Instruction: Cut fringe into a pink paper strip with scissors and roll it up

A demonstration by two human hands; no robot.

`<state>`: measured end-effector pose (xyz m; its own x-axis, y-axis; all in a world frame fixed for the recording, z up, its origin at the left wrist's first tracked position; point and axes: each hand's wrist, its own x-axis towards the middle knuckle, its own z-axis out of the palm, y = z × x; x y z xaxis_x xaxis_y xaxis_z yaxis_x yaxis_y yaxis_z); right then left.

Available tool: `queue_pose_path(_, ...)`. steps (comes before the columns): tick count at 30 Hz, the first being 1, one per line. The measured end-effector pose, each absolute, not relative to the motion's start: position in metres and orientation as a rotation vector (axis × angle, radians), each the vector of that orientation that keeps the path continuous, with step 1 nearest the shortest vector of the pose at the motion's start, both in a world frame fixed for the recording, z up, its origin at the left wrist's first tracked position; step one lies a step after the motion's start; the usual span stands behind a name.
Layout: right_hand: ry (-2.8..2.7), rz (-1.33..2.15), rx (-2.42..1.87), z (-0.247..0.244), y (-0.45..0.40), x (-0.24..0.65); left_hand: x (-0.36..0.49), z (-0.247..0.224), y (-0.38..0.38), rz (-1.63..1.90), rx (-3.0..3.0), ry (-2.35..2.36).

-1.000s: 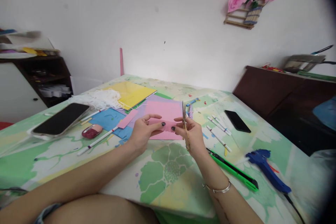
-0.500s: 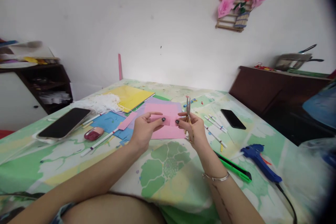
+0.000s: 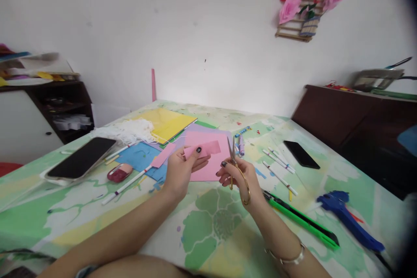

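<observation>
Between thumb and fingers, my left hand [image 3: 183,168] pinches a narrow pink paper strip [image 3: 211,147], whose free end points right and seems finely fringed. My right hand [image 3: 243,178] is closed around the gold-handled scissors [image 3: 232,156]. Their blades point up and stand slightly apart, a short way right of the strip and not touching it. Beneath both hands lies a larger pink sheet [image 3: 208,173]. Left of my left hand, a second pink paper piece [image 3: 163,155] is at the end of a white stick [image 3: 130,186].
Yellow folder [image 3: 172,122], white yarn [image 3: 127,131], blue paper [image 3: 138,156], a phone [image 3: 81,158] and a maroon object [image 3: 120,173] lie left. To the right are white sticks [image 3: 280,177], a black phone [image 3: 301,154], a green cutter knife [image 3: 302,219] and a blue glue gun [image 3: 350,219].
My right hand has let go of the strip and moved down, away from it. The scissors have swung into its grip, blades now apart. My left hand alone keeps the strip, now tilted.
</observation>
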<state>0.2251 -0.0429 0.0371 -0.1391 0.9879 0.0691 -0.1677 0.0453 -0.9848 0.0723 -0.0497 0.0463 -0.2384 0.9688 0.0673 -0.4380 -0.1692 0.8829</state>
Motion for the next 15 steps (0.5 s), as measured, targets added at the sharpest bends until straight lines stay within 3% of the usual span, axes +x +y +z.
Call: queue_pose_path(15,-1.560,1.371,-1.134,0.024,-0.064,0.206,0.060,0.048,-0.053,1.544,0.691,0.893)
